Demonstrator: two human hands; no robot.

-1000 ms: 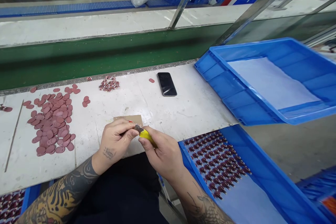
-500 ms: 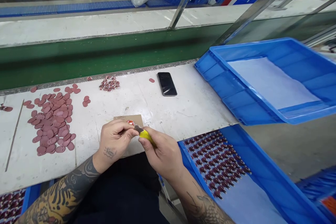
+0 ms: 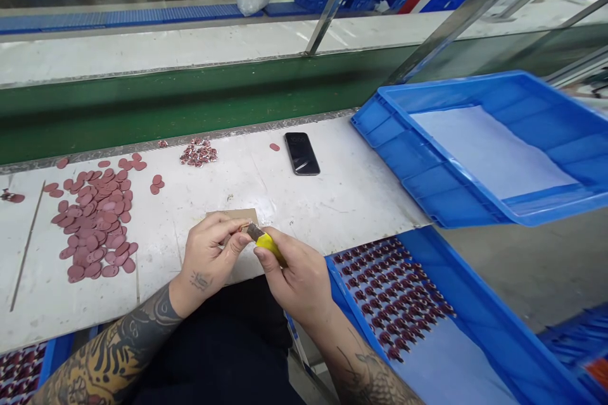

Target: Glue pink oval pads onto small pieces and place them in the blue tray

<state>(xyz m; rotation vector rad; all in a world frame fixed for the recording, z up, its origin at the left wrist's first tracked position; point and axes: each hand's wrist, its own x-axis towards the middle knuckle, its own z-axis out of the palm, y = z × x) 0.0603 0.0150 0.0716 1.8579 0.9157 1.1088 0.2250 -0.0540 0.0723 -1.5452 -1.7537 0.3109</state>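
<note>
My left hand (image 3: 209, 256) pinches a small piece (image 3: 244, 226) between thumb and fingers; only a thin, light-edged part of it shows. In my right hand (image 3: 299, 275) is a short tool with a yellow grip (image 3: 270, 247) and a dark, flat blade-like end (image 3: 255, 231), which looks like a knife. The dark end meets the small piece at my left fingertips. Under both hands lies a brown cardboard piece (image 3: 232, 214) on the white table. Left of my hands spreads a heap of dull red oval discs (image 3: 97, 221).
Small shiny red-and-white parts (image 3: 198, 153) lie in a cluster near the table's back edge. A phone (image 3: 303, 153) is to their right. A blue crate (image 3: 403, 145) overhangs the right end. Below it, another blue crate (image 3: 465, 278) holds rows of dark red parts (image 3: 389, 291).
The small piece in my left fingers has turned; its red-and-white face showed before and now only its edge does. The dark tool end is more exposed. Both hands stay nearly in place.
</note>
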